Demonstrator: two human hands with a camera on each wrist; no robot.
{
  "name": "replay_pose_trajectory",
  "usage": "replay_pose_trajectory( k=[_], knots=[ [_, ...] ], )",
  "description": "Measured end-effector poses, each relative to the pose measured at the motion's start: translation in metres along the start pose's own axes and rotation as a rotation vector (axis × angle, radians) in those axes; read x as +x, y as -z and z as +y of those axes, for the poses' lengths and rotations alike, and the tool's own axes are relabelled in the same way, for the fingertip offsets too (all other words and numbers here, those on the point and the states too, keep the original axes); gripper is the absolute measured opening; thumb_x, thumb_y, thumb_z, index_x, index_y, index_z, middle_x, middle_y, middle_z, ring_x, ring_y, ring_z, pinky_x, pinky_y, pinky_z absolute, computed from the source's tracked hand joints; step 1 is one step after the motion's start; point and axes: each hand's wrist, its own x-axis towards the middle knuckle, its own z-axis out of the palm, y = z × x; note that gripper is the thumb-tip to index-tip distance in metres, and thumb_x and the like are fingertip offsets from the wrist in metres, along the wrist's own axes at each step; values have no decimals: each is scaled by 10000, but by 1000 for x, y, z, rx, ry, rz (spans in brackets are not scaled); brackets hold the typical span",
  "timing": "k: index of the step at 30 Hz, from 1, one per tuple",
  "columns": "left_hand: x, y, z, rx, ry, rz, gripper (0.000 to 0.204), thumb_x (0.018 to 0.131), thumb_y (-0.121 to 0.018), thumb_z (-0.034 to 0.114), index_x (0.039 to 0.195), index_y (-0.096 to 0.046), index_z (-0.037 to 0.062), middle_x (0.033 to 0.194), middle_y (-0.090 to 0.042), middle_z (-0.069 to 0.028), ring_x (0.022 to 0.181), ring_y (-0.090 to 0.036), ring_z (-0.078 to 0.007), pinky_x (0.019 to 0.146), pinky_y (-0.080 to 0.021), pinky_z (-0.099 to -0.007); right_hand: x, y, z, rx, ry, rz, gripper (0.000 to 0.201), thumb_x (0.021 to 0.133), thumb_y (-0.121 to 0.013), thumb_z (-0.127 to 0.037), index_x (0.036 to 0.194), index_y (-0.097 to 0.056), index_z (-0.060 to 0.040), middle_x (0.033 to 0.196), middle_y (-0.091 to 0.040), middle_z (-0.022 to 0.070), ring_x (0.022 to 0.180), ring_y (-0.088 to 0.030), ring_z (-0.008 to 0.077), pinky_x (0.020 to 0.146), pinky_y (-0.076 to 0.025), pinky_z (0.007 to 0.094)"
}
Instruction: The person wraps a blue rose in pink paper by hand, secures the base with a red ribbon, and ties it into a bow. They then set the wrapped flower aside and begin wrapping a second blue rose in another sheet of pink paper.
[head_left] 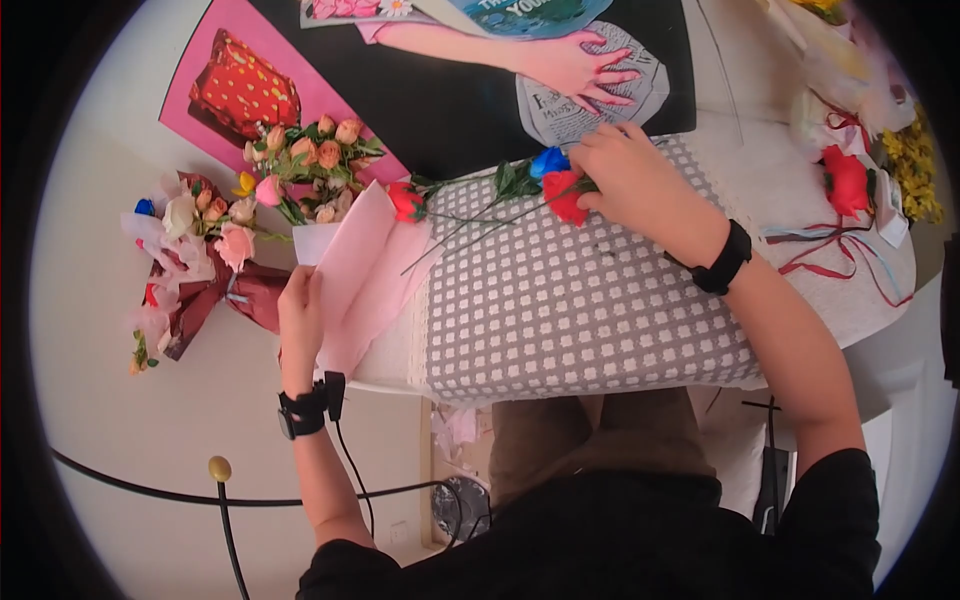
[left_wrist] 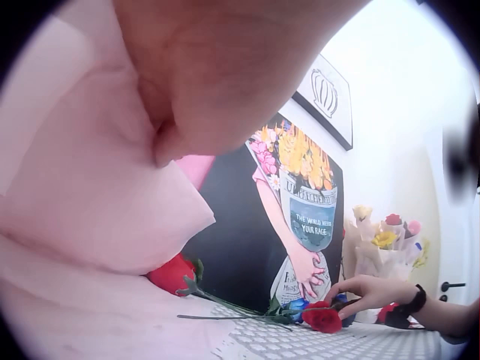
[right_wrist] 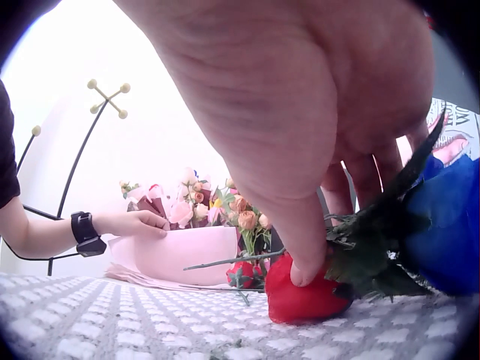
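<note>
At the left of the table, my left hand (head_left: 301,318) pinches the edge of a folded sheet of pink wrapping paper (head_left: 352,270). The paper stands partly raised in the right wrist view. My right hand (head_left: 650,190) reaches to the far side of the table and holds a red artificial rose (right_wrist: 304,292), thumb on its petals, other fingers behind among dark green leaves. Right beside that rose lies a blue rose (head_left: 549,161). A second red rose (head_left: 405,202) lies at the paper's right edge. Long green stems (head_left: 455,220) cross the cloth between the flowers.
A grey and white checked cloth (head_left: 560,310) covers the table's middle. Wrapped bouquets (head_left: 215,245) and peach roses (head_left: 325,150) stand at the left. More bouquets and red ribbons (head_left: 840,255) lie at the right. A large painting (head_left: 450,100) leans behind the table.
</note>
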Motion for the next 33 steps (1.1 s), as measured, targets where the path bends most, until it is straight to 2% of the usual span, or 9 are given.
replay_pose_trajectory(
  k=[6,8,9,12,15,19,24,29,33],
  knots=[
    [-2,-1,4,-15,-73,-174,156,1027,-540,126,1047,-576,-25,881,-599,-168,821,-548,-217,772,-480,-345,-4,-10,-1,64,23,-6,341,743,-814,-154,1040,-702,-28,1029,-694,106,1092,-609,275,978,-442,405],
    [6,0,22,80,-403,44,165,1021,-546,128,1034,-575,-34,850,-595,-149,774,-529,-212,751,-482,-340,-3,-9,0,36,20,-30,348,726,-823,-132,1031,-699,-19,1016,-699,101,1087,-615,277,959,-457,408],
    [5,5,31,83,-400,49,165,1021,-546,128,1034,-575,-34,850,-595,-149,774,-529,-212,751,-482,-340,-3,-10,0,36,26,-28,348,726,-823,-132,1031,-699,-19,1016,-699,101,1087,-615,277,959,-457,408],
    [6,21,51,38,-47,-16,197,1034,-538,153,1033,-577,-39,795,-626,-180,688,-596,-257,691,-479,-358,-4,-9,0,24,21,-11,336,723,-830,-133,1013,-702,-21,974,-707,108,1055,-631,280,941,-462,411],
    [2,26,64,236,-47,-13,182,1050,-509,149,1065,-551,-27,814,-616,-205,699,-587,-216,682,-471,-348,-6,-6,0,11,8,-15,320,727,-832,-137,995,-701,-21,937,-712,117,1023,-645,289,925,-467,412],
    [2,16,69,95,-66,-7,161,1066,-475,138,1102,-521,-12,832,-623,-195,710,-540,-165,686,-469,-337,-5,-5,0,41,6,-26,307,737,-825,-137,991,-700,-20,935,-709,129,1009,-651,296,913,-469,413],
    [2,10,84,-96,-325,82,183,1091,-450,151,1142,-547,5,764,-545,-20,688,-489,-131,660,-449,-293,-4,-6,4,7,2,-35,276,754,-810,-132,983,-704,-21,921,-699,127,1001,-650,293,909,-470,406],
    [8,23,106,-202,-193,103,214,1088,-460,158,1195,-565,5,864,-505,7,799,-456,-75,752,-411,-228,3,0,6,31,24,65,175,842,-761,-177,957,-718,-51,904,-690,104,974,-648,280,875,-464,395],
    [44,38,101,-493,-152,26,287,1057,-499,146,1288,-574,-7,1072,-657,-38,947,-600,-70,886,-444,-218,9,3,4,3,20,69,147,899,-709,-196,943,-719,-56,905,-690,95,968,-647,260,858,-457,390]
  ],
)
